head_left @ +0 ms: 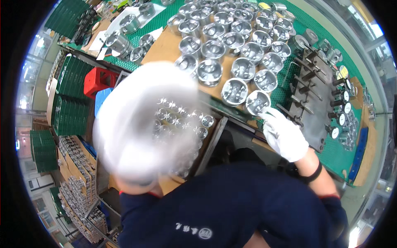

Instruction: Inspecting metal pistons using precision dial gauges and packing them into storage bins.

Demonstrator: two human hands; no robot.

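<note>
My right hand (285,135), in a white glove, reaches to the front right corner of a group of metal pistons. Its fingertips close on the rim of the nearest piston (257,102). My left hand (142,124), also white-gloved, is raised close in front of me and smeared by motion. Whether it holds anything I cannot make out. Several more pistons (215,48) stand in rows, most showing their hollow insides, on a brown cardboard sheet (160,50). Partly behind my left hand, lower down, lie more pistons (207,120) in rows.
Right of the pistons stands a metal fixture plate (312,118) with rods and several dial gauges (346,108) on a green mat (295,78). A red stool (99,82) and green crates (70,113) are at the left. Racks of small metal parts (78,194) stand lower left.
</note>
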